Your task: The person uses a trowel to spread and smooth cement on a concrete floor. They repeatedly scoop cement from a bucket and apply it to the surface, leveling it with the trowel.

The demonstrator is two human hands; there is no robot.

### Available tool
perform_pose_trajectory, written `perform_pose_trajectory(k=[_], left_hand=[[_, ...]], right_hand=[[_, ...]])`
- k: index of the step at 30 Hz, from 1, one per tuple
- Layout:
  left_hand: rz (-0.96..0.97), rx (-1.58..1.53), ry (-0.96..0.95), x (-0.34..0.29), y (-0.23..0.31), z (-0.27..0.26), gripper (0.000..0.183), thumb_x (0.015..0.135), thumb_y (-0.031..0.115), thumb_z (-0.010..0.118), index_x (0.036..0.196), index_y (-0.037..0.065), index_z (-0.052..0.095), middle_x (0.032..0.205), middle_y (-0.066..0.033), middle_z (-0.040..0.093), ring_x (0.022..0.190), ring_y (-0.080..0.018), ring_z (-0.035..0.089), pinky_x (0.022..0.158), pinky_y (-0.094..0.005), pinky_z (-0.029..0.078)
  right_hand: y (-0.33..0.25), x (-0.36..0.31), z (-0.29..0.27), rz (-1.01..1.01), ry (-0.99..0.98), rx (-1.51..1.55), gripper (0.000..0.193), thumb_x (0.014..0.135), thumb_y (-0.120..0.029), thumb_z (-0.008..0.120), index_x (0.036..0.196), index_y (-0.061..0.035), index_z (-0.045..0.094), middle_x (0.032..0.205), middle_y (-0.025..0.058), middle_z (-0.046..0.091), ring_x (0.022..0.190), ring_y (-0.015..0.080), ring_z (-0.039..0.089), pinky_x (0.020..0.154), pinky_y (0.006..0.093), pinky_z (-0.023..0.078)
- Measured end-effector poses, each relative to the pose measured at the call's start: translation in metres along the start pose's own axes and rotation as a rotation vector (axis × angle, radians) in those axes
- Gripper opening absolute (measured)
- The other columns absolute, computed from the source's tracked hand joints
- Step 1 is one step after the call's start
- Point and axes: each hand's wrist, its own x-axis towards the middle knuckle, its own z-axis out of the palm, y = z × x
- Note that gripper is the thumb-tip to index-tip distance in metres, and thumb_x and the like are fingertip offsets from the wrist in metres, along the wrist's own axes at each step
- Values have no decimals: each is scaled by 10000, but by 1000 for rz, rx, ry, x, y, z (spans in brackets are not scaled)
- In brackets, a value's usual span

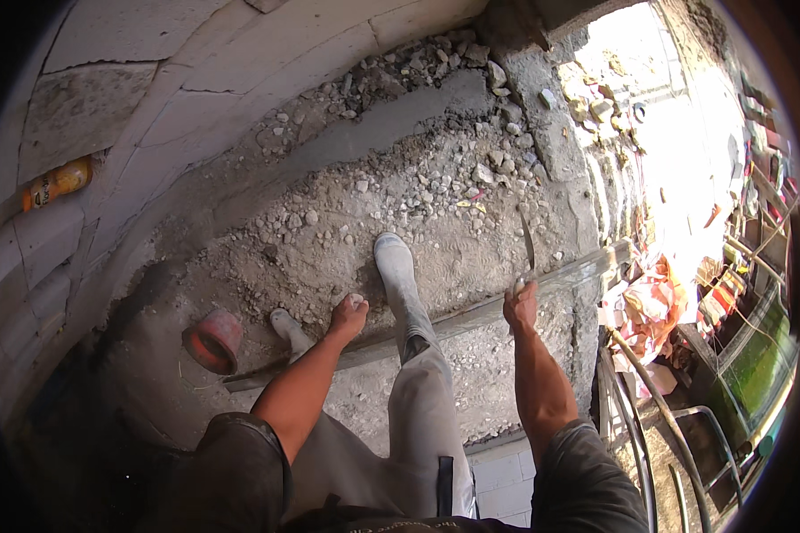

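1. Left hand (348,316) is clamped shut on the long straightedge (471,313), just left of the picture's centre
2. Right hand (521,304) grips the same bar further along, toward three o'clock, fingers wrapped round it
3. The straightedge looks grey, narrow and flat, smeared with cement, running from eight o'clock up toward the ledge at three o'clock
4. It lies across the rough, gravelly screed (418,213), over the person's grey-trousered leg and pale boot (395,263)
5. A red bucket (213,341) sits at nine o'clock, near the bar's lower end
6. An orange bottle (58,183) rests in the block wall (196,53) at ten o'clock
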Motion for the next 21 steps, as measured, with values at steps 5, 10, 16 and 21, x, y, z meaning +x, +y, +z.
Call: perform_pose_trajectory(k=[5, 10, 16, 21], left_hand=[[69, -268, -4, -22, 2, -18, 400, 957, 298, 588, 1216, -7, 600, 1155, -175, 684, 1086, -304, 655, 926, -387, 507], [73, -409, -26, 5, -27, -14, 400, 974, 293, 579, 1244, -2, 587, 1174, -157, 670, 1109, -271, 639, 931, -365, 500], [-132, -357, -52, 30, -136, 32, 388, 972, 297, 590, 1238, 14, 590, 1179, -146, 665, 1108, -269, 634, 929, -376, 490], [-261, -408, -104, 6, -214, 54, 385, 968, 307, 594, 1212, 9, 595, 1174, -151, 665, 1099, -273, 636, 929, -376, 490]], right_hand=[[27, -63, 18, 310, -309, 308, 589, 876, -287, 685, 1292, -3, 380, 1032, 272, 631, 922, 463, 644, 800, 501, 507], [-23, 3, 48, -66, 141, 41, 523, 921, -300, 622, 1300, -40, 372, 1093, 334, 615, 1006, 536, 592, 846, 557, 473], [-90, 108, 94, -35, 169, -34, 358, 926, -220, 546, 1204, -47, 400, 1049, 305, 649, 976, 500, 636, 822, 542, 514], [-98, 104, 102, 37, 124, -144, 343, 905, -205, 503, 1186, -37, 404, 1009, 294, 662, 985, 467, 654, 839, 526, 527]])
